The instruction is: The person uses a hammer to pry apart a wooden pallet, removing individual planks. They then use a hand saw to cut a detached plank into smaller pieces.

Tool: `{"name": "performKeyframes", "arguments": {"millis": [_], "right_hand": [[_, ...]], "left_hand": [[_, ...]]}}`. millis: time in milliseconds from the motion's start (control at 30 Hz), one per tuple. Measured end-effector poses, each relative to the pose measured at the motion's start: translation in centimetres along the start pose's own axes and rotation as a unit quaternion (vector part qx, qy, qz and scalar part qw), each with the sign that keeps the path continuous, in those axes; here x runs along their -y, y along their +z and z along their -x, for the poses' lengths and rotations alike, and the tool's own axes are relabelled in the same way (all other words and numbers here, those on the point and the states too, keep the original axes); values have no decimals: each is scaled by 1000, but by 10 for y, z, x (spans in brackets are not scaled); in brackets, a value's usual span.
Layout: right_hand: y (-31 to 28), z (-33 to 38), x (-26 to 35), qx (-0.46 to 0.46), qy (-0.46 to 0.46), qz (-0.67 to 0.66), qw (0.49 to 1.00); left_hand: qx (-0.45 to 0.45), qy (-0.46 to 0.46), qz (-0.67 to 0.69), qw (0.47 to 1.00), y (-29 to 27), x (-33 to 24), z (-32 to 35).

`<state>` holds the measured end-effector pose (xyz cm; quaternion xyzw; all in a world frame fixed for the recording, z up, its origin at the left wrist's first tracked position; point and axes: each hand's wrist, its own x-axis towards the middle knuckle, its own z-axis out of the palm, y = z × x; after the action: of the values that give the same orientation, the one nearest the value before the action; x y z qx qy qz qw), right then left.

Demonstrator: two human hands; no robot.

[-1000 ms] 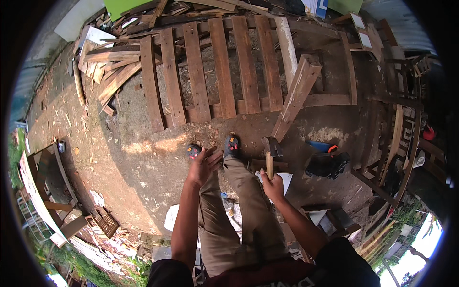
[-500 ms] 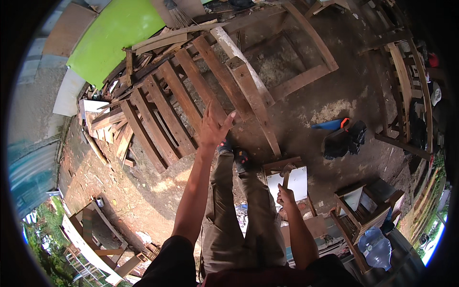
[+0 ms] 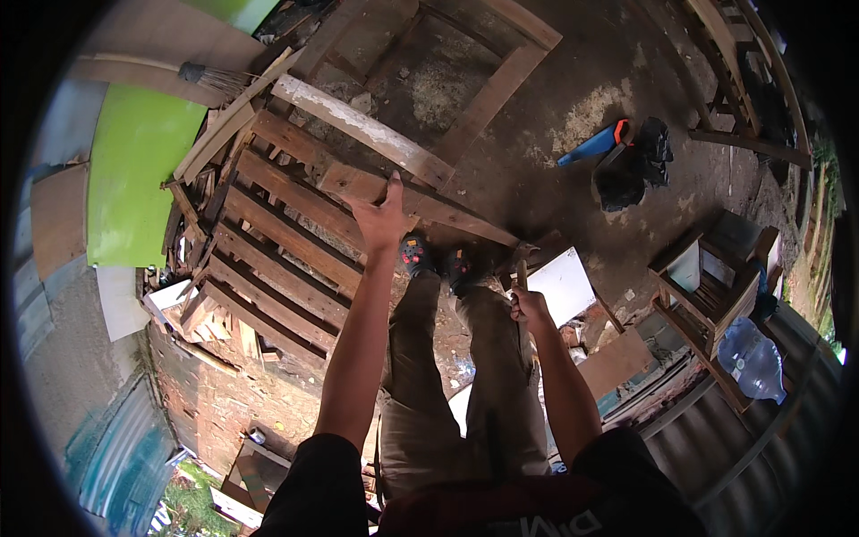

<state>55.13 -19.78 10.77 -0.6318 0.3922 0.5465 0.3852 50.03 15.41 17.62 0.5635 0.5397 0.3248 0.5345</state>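
My left hand (image 3: 383, 217) reaches forward and rests, fingers together, on a long wooden plank (image 3: 420, 201) that lies across a slatted wooden pallet (image 3: 286, 242). My right hand (image 3: 530, 307) stays low by my right leg, shut on the wooden handle of a hammer (image 3: 523, 259) whose head points away from me. My shoes (image 3: 434, 259) stand on the dirt ground just behind the plank.
A second whitish plank (image 3: 362, 130) lies further out. A blue-handled saw (image 3: 595, 143) and a dark bag (image 3: 631, 166) lie on the ground to the right. A white board (image 3: 564, 285), wooden stools (image 3: 707, 277) and a water jug (image 3: 752, 358) stand at my right. Green sheet (image 3: 134, 170) at left.
The view has swung so the pallet sits further left. My left hand went from hanging near my knees to reaching out onto the plank. My right hand keeps the hammer low.
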Motion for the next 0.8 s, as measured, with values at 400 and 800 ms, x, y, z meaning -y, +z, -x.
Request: {"name": "performKeyframes", "arguments": {"millis": [400, 800], "right_hand": [[-15, -173, 76, -143, -209, 494, 832], [-61, -147, 80, -131, -432, 512, 731]], "left_hand": [[-33, -33, -30, 998, -18, 75, 1], [-111, -37, 44, 992, 33, 34, 45]]}}
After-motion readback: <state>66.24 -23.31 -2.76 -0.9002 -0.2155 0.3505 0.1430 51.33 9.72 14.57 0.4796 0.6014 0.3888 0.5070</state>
